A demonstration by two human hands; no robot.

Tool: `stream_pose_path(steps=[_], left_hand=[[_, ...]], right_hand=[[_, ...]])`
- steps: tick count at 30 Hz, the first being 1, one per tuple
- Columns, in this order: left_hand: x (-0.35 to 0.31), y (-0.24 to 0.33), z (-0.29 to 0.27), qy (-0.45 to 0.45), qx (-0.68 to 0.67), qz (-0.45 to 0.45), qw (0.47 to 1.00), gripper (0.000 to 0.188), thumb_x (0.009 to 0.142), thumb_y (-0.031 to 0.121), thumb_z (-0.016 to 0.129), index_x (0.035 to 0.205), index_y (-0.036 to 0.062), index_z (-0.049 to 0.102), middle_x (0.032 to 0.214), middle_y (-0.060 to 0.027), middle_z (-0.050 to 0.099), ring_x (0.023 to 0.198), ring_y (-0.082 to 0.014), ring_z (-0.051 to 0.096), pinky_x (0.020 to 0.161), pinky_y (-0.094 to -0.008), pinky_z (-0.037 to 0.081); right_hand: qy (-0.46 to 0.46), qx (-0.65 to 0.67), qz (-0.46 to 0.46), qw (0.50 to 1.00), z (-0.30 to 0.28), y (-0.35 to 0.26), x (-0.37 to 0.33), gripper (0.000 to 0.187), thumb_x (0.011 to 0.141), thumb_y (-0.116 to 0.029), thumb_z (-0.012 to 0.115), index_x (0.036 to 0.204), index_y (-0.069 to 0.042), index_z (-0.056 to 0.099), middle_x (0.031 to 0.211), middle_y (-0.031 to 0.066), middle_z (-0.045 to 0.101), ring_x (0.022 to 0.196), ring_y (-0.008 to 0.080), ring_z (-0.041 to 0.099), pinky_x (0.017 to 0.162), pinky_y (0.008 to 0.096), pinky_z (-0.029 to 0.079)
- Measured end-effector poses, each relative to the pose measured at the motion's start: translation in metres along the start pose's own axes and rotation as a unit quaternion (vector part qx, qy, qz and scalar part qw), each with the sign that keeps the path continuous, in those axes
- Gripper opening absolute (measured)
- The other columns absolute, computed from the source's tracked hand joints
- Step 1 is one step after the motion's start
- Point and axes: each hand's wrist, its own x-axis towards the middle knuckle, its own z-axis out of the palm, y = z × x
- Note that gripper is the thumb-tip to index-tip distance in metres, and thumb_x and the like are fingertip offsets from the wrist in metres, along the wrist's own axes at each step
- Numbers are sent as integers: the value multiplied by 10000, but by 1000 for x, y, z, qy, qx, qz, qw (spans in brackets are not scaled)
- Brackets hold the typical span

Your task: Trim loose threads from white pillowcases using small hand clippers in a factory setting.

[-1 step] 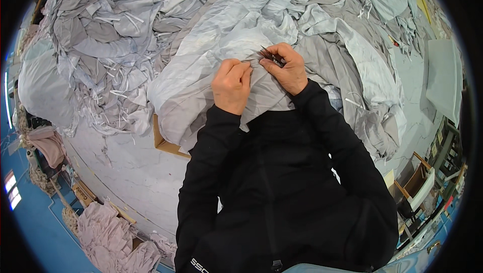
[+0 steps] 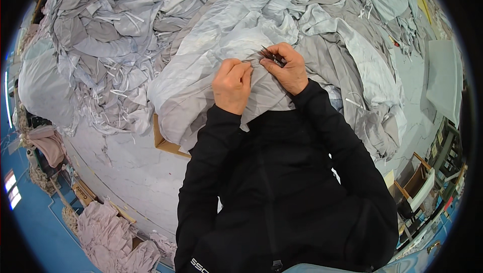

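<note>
We had both hands up close on the pale grey cloth (image 2: 264,89), which lay under and b/w them, bunched toward our body and running off beyond the fingertips. Our L hand (image 2: 232,86) was closed, thumb and forefinger pinching a bit of that cloth; whether it was a seam, fold or thread we couldn't tell. Our R hand (image 2: 289,69) was curled round a dark pointed tool (image 2: 266,54), prob. snips, tip angled up & left, just above the cloth and near the L fingertips; we couldn't tell if its blades were parted. Main risk, we judged: a nick in the cloth, b/c the point sat so near the gathered folds. Next, a poked L finger, since the two hands were almost touching w/ the tool b/w. A slip of the L pinch could also lose the spot, as the material looked loose & thin. The weight of the heap (image 2: 119,94) to the left of the L hand, or the loose white strip (image 2: 355,103) right of and nearer us than the R hand, might snag or drag things; so might the cardboard box (image 2: 171,147), below-left of the L hand, its edge by the cloth. Vs. the earlier frame, we saw no clear diff.: hands, tool & cloth stayed put.
</note>
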Motion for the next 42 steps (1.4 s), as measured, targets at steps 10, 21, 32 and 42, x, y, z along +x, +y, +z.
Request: stream_pose_path(steps=[10, 21, 32, 42], left_hand=[[-8, -12, 0, -19, -115, -110, 987, 106, 796, -33, 677, 826, 15, 587, 797, -104, 609, 680, -242, 619, 604, -327, 480], [-2, 10, -29, -71, -333, -237, 910, 63, 966, 51, 567, 921, 16, 541, 787, -29, 614, 675, -91, 574, 636, -227, 473], [-20, -2, -78, 61, -279, -226, 931, 71, 979, 54, 551, 920, 28, 522, 750, -17, 556, 609, -66, 480, 554, -193, 383], [-30, -22, -190, 214, -81, -176, 957, 80, 995, 69, 544, 923, 48, 518, 653, 18, 483, 505, -40, 393, 455, -197, 313]], right_hand=[[12, -30, -24, 999, 0, -13, -2, 273, 810, -42, 762, 1056, -11, 646, 948, 47, 600, 833, 127, 574, 734, 255, 468], [33, -77, -74, 994, -6, -31, -26, 290, 775, -57, 771, 1048, -13, 683, 890, 88, 639, 746, 184, 620, 657, 264, 480], [0, -142, -109, 984, 6, -65, -15, 310, 772, -56, 778, 1062, -27, 673, 901, 93, 635, 716, 203, 637, 628, 288, 504], [-24, -149, -117, 982, 20, -50, -6, 314, 778, -52, 770, 1072, -32, 664, 909, 100, 636, 761, 222, 644, 656, 299, 511]])
